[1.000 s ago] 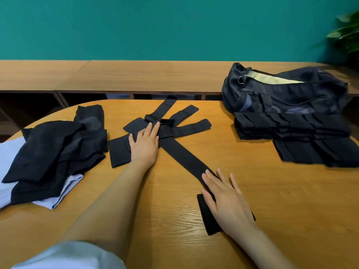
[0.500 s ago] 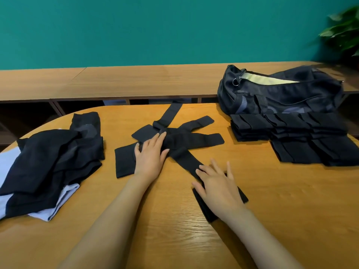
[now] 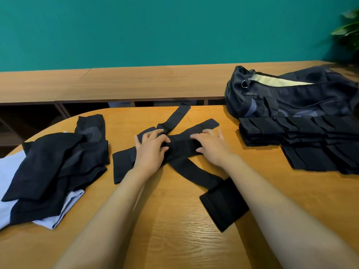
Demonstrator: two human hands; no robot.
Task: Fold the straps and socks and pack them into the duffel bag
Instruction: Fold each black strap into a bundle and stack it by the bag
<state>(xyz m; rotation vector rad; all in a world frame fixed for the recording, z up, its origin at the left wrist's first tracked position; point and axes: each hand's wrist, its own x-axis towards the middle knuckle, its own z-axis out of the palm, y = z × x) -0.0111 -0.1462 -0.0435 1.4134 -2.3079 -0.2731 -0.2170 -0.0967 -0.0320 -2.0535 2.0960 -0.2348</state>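
Pressing on the middle of the straps (image 3: pixel 194 172), where the bands cross, our two hands are close together but do not touch. Our left hand (image 3: pixel 150 152) has its fingers curled over the crossing and grips it, we think to keep the bands from sliding. Our right hand (image 3: pixel 212 147) lies on the cross band with the thumb at its near edge; whether it pinches or only presses, we cannot tell. The straps lie on the table (image 3: pixel 174 235), left of the duffel bag (image 3: pixel 291 98). The bag's top gapes, probably to take the packing. Just in front of the duffel bag sits a folded dark stack (image 3: pixel 281 133). Far left of it lie the loose socks (image 3: pixel 48 162), on a white cloth (image 3: pixel 11 171).
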